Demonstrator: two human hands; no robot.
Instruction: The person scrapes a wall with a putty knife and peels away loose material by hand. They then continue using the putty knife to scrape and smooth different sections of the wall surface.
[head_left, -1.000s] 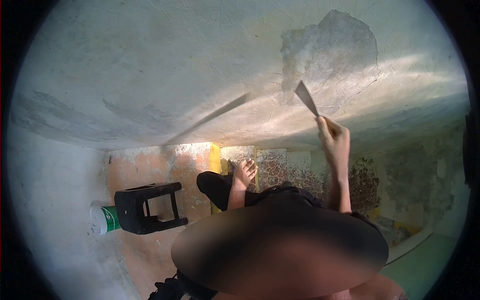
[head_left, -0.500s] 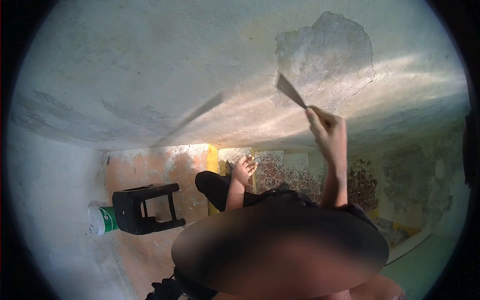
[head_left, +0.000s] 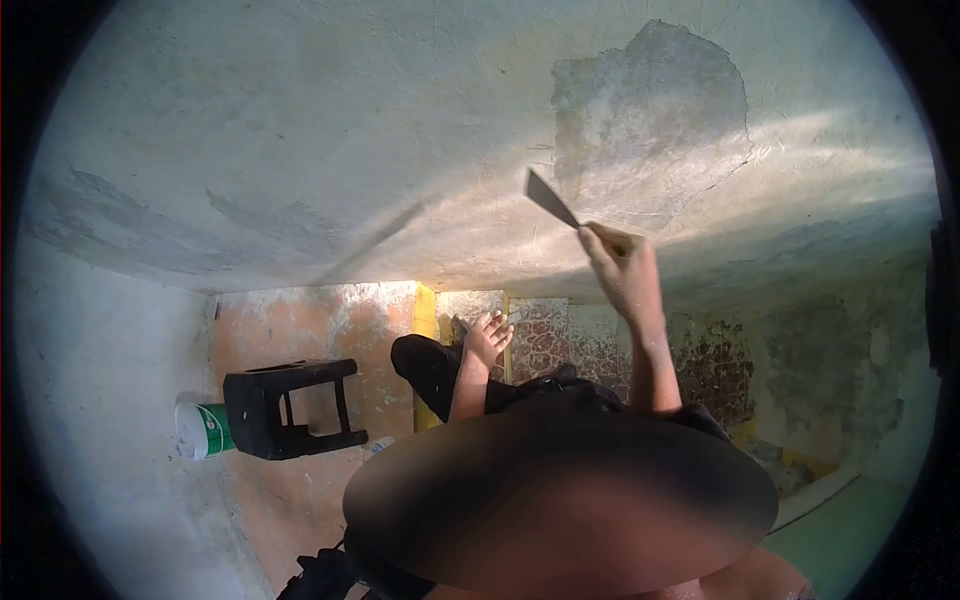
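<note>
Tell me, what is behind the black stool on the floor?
A white and green bucket shows behind the black stool; the stool covers its other end. The right hand holds a scraper.

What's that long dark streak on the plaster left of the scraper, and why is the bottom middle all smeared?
Head view: the streak is the shadow of the scraper, with light coming from the right; head view, bottom middle: the smeared oval is a blur patch, not motion; the black corners and curved wall are fisheye distortion.
</note>
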